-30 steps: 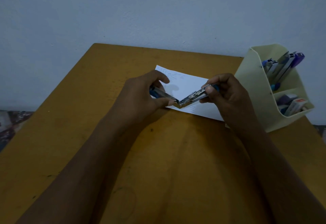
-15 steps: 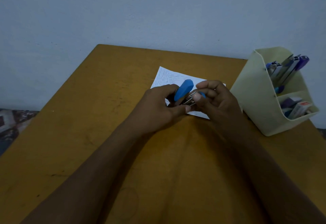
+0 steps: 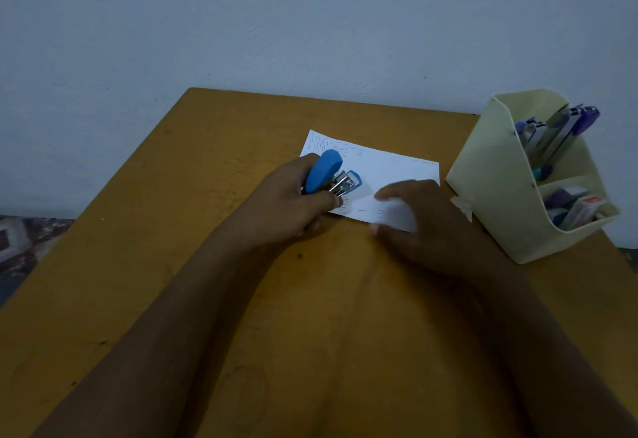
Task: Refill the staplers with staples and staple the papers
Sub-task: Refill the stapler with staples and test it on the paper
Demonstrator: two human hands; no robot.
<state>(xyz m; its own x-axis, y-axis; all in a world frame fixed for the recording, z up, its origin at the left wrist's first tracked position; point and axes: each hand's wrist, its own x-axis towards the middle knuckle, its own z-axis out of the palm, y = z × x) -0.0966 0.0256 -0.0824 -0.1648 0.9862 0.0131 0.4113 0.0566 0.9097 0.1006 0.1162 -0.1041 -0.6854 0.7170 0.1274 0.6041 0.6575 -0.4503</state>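
Left hand (image 3: 290, 202) grips one blue stapler (image 3: 322, 171) over the single paper (image 3: 386, 168), at its left end. Right hand (image 3: 424, 216) pinches that paper's near edge.

Left half of table (image 3: 138, 265): bare wood, open from near edge to far edge. Wall (image 3: 310, 23) closes the far side.

Centre taken. Paper (image 3: 390, 168) lies there, with left hand (image 3: 293, 202) gripping a blue stapler (image 3: 322, 171) over its left end. Right hand (image 3: 424, 216) holds its near right corner, blurred.

Left forearm (image 3: 172, 316) and right forearm (image 3: 518, 316) run in from the near edge, with a bare wedge of wood between them.

Right side blocked: tall cream organiser (image 3: 490, 196) near the paper's right end, staplers (image 3: 559, 133) sticking up from its top. Open strip between paper and wall.
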